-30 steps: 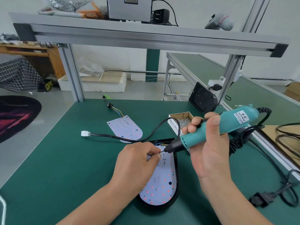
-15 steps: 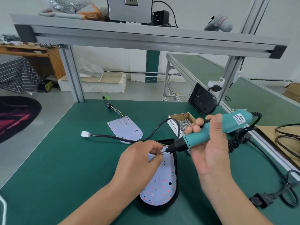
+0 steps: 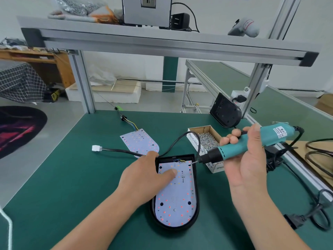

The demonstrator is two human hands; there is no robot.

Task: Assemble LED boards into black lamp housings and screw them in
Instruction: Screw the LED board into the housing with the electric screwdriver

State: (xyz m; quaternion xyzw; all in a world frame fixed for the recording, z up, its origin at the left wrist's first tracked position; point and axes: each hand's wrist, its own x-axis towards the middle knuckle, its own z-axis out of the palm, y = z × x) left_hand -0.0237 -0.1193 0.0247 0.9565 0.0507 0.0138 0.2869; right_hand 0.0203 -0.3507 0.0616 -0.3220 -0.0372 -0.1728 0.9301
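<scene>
Left hand (image 3: 144, 179) is open and flat on the job. Thumb (image 3: 171, 172) presses down on the LED board (image 3: 175, 197), and the fingers stretch along the far left corner of the black lamp housing (image 3: 197, 199). Board sits inside the housing with its rounded end toward me. The straight end with the coloured wires (image 3: 179, 160) points away, and red dots run across the board. Small grey screw head (image 3: 174, 210) shows near the rounded end, on the near side of my thumb. Housing lies flat on the green surface (image 3: 72, 186), between my two hands.

Right hand (image 3: 246, 163) is wrapped round the teal electric screwdriver (image 3: 255, 141), tilted with the nose pointing down-left. Bit tip (image 3: 194, 161) is at the board's far right corner, just right of my left thumb. Can't tell if it's seated on a screw.

Just left of my right fingers, behind the screwdriver's nose: open cardboard box of screws (image 3: 207, 139). Past my left fingertips a second LED board (image 3: 138, 141) lies loose on the surface. Black cable (image 3: 126, 151) leaves the housing's far end, loops up, then runs left past my left hand to a white connector (image 3: 95, 148). Beyond my right hand, another black housing (image 3: 225, 112) leans against the frame post (image 3: 252, 91). Right of my right wrist: black cord and plug (image 3: 295, 220) on the surface.
</scene>
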